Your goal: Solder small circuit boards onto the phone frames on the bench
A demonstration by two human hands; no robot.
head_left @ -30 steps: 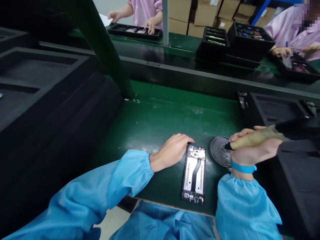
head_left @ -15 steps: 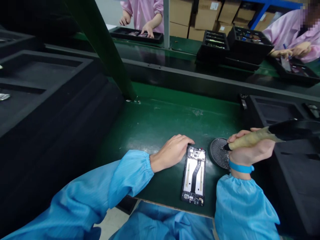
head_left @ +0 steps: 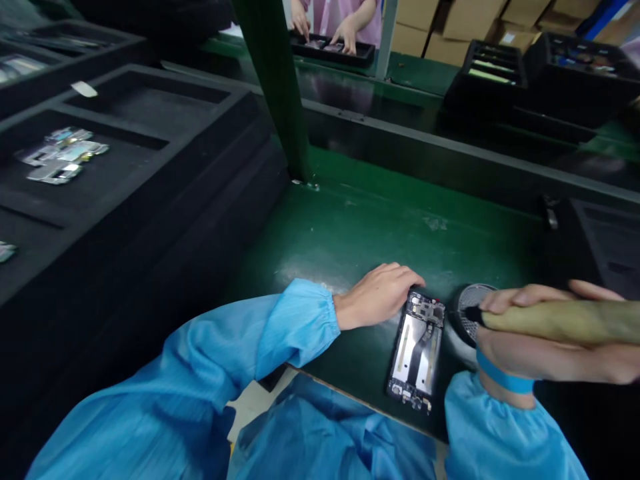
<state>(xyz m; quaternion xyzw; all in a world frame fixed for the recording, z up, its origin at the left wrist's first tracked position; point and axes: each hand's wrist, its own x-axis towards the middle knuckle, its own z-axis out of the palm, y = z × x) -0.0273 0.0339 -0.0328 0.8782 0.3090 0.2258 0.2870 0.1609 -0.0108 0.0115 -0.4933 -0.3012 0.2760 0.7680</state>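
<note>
An opened phone [head_left: 413, 357], its white inside and dark ribbon cable showing, lies face down on the green bench near the front edge. My left hand [head_left: 383, 293] is closed at the phone's upper left corner, the fingertips partly hidden behind its edge. In my right hand [head_left: 520, 353] is an electric screwdriver [head_left: 555, 322] with a pale yellow wrapped grip and a black nose. Its nose points left, over a round dimpled screw tray [head_left: 473, 293] just right of the phone. The tip itself is too blurred to make out.
Stacked black foam trays [head_left: 190, 173] rise at the left, with metal phone parts [head_left: 63, 157] on top. More black trays [head_left: 607, 240] stand at the right. A green post [head_left: 275, 87] meets the bench behind. Across the divider, a co-worker's hands [head_left: 345, 33] work over a tray.
The view has swung left, so more of the left trays shows and the scene sits further right. My left hand stays at the phone; the screwdriver stays over the screw tray.
</note>
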